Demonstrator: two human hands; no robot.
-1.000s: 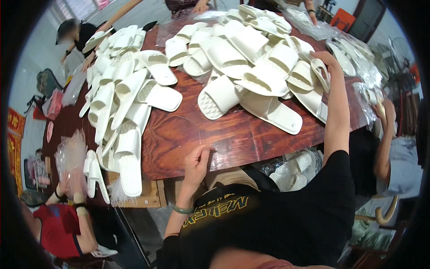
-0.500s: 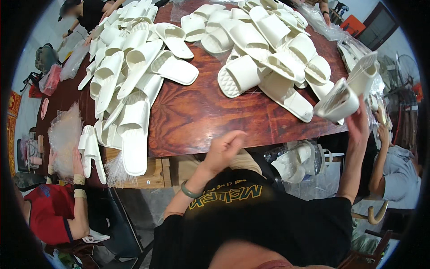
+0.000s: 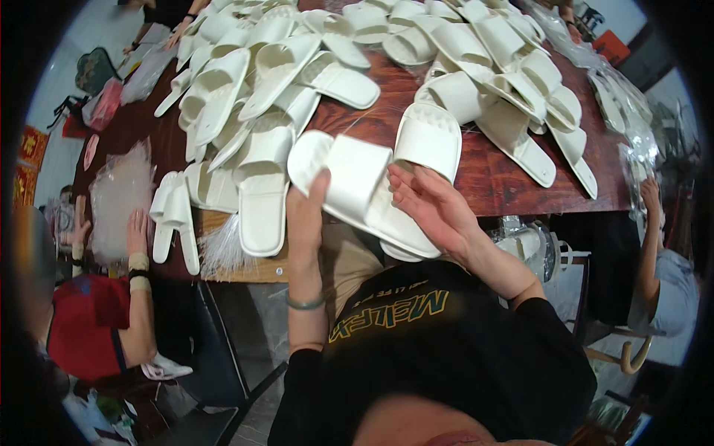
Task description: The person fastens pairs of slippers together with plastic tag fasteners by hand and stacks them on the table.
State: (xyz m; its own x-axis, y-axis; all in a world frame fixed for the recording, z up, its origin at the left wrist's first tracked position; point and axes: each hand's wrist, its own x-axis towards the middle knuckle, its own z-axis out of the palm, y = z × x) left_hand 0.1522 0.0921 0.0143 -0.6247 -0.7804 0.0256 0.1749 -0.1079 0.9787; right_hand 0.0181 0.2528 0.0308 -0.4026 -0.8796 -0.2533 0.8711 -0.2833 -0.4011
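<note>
A white slide slipper is in front of me, tilted across the table's near edge. My left hand grips its left side, thumb on top beside the strap. A second white slipper lies crosswise behind and partly under the first, its toe end toward me. My right hand is spread with its fingers stretched out, by the right side of the first slipper's strap and over the second one. Whether its fingertips press on either slipper I cannot tell. A green bangle circles my left wrist.
Heaped white slippers cover the left of the wooden table, with another heap at the right. Thin clear strands hang at the near left edge. A co-worker in red handles clear plastic bags; another sits right.
The pair of slippers that my right hand held up at the right is now in front of me. My left hand has taken hold of one; my right hand has opened.
</note>
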